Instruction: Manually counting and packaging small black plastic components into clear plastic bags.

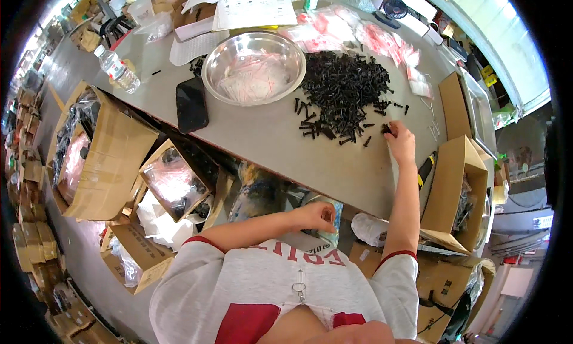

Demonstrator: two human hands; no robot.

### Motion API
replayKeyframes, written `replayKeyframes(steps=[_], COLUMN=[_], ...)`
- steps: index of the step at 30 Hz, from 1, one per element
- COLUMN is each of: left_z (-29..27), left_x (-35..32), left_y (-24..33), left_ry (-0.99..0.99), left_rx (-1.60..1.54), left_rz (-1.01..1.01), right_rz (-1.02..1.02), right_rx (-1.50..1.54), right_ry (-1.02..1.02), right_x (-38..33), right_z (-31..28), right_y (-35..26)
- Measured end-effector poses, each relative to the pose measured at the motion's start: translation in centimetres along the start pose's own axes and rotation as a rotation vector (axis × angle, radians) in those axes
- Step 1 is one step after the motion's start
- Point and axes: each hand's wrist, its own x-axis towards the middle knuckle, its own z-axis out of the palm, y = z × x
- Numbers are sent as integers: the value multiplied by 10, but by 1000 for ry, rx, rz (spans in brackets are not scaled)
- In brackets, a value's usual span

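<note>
A large heap of black screws (pixel 343 87) lies on the grey table (pixel 262 135), with loose ones strewn along its near side. My right hand (pixel 401 142) reaches out to the right edge of the heap, and its fingertips pinch a few black screws. My left hand (pixel 316 216) is held close to my body just below the table's near edge, fingers curled together. Whether it holds anything is too small to tell. A round steel bowl (pixel 253 66) with small clear bags in it stands left of the heap.
A black phone (pixel 191 104) lies left of the bowl, with a water bottle (pixel 117 69) further left. Small bags with red print (pixel 352 34) and papers (pixel 250 7) lie at the back. Open cardboard boxes (pixel 98 153) stand under and right of the table (pixel 453 189).
</note>
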Motion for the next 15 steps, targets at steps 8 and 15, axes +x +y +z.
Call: replayKeyframes(steps=[8,15], left_z=[2,-2], left_x=[21,37], left_y=[12,5], left_ry=[-153,-205], left_rx=[-360,-580], left_rz=[-284,-398], right_rz=[-224,-345], right_rx=[263,369], right_ry=[-396,-526], right_x=[-85,-131], right_z=[-43,-35], right_y=[-13,-57])
